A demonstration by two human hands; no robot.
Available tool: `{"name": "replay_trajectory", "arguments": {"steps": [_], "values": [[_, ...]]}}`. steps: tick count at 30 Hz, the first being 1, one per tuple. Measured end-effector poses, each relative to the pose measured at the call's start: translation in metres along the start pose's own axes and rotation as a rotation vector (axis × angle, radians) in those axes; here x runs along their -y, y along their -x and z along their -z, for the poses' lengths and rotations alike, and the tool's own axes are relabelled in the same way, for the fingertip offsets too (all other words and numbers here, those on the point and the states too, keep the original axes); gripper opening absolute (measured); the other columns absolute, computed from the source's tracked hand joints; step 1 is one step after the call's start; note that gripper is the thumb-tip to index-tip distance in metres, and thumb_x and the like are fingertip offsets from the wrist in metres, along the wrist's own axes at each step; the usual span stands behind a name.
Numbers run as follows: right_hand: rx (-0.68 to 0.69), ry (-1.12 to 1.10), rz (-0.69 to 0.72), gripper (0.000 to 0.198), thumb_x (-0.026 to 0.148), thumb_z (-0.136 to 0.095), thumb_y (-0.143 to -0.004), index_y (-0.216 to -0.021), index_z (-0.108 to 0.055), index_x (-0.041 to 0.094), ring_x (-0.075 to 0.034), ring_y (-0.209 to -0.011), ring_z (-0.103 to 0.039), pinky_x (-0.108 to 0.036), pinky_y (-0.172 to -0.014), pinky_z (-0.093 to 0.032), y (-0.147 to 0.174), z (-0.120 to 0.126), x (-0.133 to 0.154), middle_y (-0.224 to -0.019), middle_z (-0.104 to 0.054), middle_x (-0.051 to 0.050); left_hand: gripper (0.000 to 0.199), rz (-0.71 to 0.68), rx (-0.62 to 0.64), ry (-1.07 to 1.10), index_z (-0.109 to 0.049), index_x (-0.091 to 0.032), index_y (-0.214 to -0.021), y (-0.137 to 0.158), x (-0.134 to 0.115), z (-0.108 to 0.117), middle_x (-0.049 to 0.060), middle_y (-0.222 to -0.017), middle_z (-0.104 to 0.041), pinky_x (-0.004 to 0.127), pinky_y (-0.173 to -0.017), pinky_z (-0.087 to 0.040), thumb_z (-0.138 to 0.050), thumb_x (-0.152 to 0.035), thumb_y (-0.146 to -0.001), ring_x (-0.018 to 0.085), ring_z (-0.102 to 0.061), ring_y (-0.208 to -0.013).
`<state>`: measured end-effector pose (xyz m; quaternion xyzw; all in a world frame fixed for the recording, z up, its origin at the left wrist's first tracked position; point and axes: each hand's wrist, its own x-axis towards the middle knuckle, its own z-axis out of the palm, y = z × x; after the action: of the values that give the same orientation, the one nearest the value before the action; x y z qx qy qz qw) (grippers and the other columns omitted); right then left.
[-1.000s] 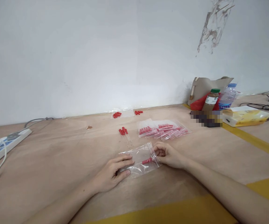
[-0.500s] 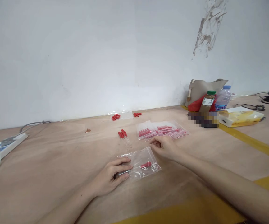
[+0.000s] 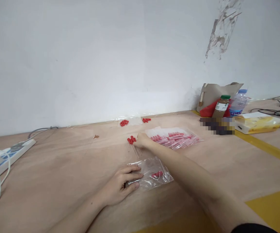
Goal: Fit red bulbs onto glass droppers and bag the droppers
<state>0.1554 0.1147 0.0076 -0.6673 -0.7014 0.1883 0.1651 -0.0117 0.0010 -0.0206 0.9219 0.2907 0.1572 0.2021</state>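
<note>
My left hand [image 3: 123,183] lies flat with its fingers apart on the left end of a clear zip bag [image 3: 146,181]. Inside the bag is a dropper's red rubber bulb [image 3: 157,174]; any thin tube is hard to make out. Farther forward, my right hand [image 3: 142,141] reaches down at the right side of a few loose glass droppers with red bulbs [image 3: 131,139]. Its bent fingertips are at the bulbs, mostly hidden by the hand itself, so the grip cannot be made out. Beside it on the right lies a pile of filled zip bags [image 3: 178,139] with red bulbs showing through.
Along the wall lie two groups of red bulbs [image 3: 124,123] on clear plastic. A white power strip [image 3: 16,157] with cables is at left. At right are a beige bag [image 3: 209,94], a green-capped bottle [image 3: 221,106], a water bottle [image 3: 238,102] and a tissue pack [image 3: 258,123].
My right hand has moved left from the zip bag's upper right corner to the loose droppers. My left hand stays on the bag. The whole view has shifted slightly.
</note>
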Motion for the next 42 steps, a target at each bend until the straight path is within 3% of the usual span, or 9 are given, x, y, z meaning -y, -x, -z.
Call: {"name": "replay_trajectory", "arguments": {"steps": [3,8,13,16,20,24,29,37,42], "values": [[0.034,0.013,-0.001,0.027,0.026,-0.060,-0.072,-0.091,-0.061,0.007,-0.022,-0.084,-0.059,-0.027,-0.066,-0.046,-0.001,-0.002,0.000,-0.093,-0.062,-0.014,0.031,0.002,0.005,-0.008,-0.054,-0.029,-0.116,0.000,-0.001,0.001,0.003,-0.126,-0.047,0.037,-0.098,-0.034,-0.046,-0.031,-0.086,0.021,-0.041,-0.117],[0.038,0.001,-0.022,0.031,0.031,-0.047,-0.085,-0.110,-0.049,0.014,-0.017,-0.092,-0.054,-0.038,-0.078,-0.046,0.003,0.000,-0.009,-0.109,-0.052,-0.007,0.031,0.000,0.001,-0.001,-0.054,-0.029,-0.116,-0.002,-0.002,0.001,0.003,-0.126,-0.048,0.037,-0.098,-0.035,-0.047,-0.030,-0.085,0.021,-0.042,-0.116],[-0.045,-0.055,-0.059,0.031,0.022,-0.059,-0.074,-0.101,-0.054,0.008,-0.021,-0.087,-0.058,-0.029,-0.070,-0.047,0.007,0.010,-0.020,-0.098,-0.058,-0.015,0.032,0.002,0.003,-0.008,-0.054,-0.028,-0.116,-0.003,-0.002,0.001,0.003,-0.127,-0.047,0.037,-0.098,-0.035,-0.046,-0.030,-0.085,0.021,-0.042,-0.117],[-0.126,-0.099,-0.054,0.045,0.021,-0.057,-0.071,-0.112,-0.045,0.007,-0.021,-0.081,-0.060,-0.025,-0.061,-0.046,0.017,0.023,-0.030,-0.095,-0.060,-0.016,0.032,0.009,0.004,-0.007,-0.054,-0.029,-0.116,-0.003,-0.003,0.002,0.002,-0.127,-0.047,0.037,-0.098,-0.035,-0.046,-0.031,-0.085,0.021,-0.042,-0.116],[-0.208,-0.369,0.055,0.074,0.017,-0.050,-0.070,-0.132,-0.010,0.013,-0.012,-0.049,-0.056,-0.021,-0.045,-0.042,0.045,0.040,-0.062,-0.066,-0.058,0.001,0.032,0.012,0.007,0.002,-0.054,-0.029,-0.116,-0.002,-0.003,0.003,0.002,-0.126,-0.048,0.038,-0.098,-0.036,-0.046,-0.031,-0.085,0.021,-0.042,-0.117],[-0.359,-0.690,0.124,0.072,0.019,-0.050,-0.068,-0.128,-0.012,0.022,-0.009,-0.037,-0.049,-0.020,-0.037,-0.041,0.083,0.042,-0.105,-0.056,-0.045,0.010,0.033,0.013,0.007,-0.017,-0.053,-0.029,-0.117,-0.002,-0.003,0.002,0.002,-0.127,-0.046,0.039,-0.098,-0.035,-0.045,-0.032,-0.086,0.022,-0.041,-0.117],[-0.467,-1.033,0.070,0.067,0.029,-0.061,-0.064,-0.116,-0.020,0.023,-0.011,-0.044,-0.053,-0.025,-0.043,-0.048,0.110,0.021,-0.130,-0.059,-0.045,0.010,0.032,0.029,0.024,-0.025,-0.052,-0.029,-0.118,-0.003,-0.006,0.001,0.002,-0.129,-0.045,0.039,-0.099,-0.034,-0.042,-0.032,-0.087,0.021,-0.040,-0.118],[-0.289,-1.311,-0.007,0.045,0.038,-0.060,-0.067,-0.096,-0.028,0.025,-0.012,-0.055,-0.060,-0.030,-0.058,-0.051,0.121,0.004,-0.117,-0.064,-0.053,0.008,0.035,-0.013,0.017,-0.017,-0.050,-0.028,-0.120,-0.003,-0.006,0.002,0.003,-0.130,-0.044,0.040,-0.099,-0.033,-0.044,-0.033,-0.086,0.023,-0.040,-0.118],[0.115,-1.102,0.043,0.035,0.040,-0.063,-0.065,-0.082,-0.042,0.018,-0.009,-0.054,-0.056,-0.025,-0.055,-0.046,0.133,0.017,-0.123,-0.063,-0.056,0.003,0.043,0.019,0.020,-0.072,-0.039,-0.028,-0.128,-0.002,-0.004,0.000,0.003,-0.131,-0.043,0.041,-0.100,-0.032,-0.044,-0.036,-0.086,0.022,-0.037,-0.120]]}}
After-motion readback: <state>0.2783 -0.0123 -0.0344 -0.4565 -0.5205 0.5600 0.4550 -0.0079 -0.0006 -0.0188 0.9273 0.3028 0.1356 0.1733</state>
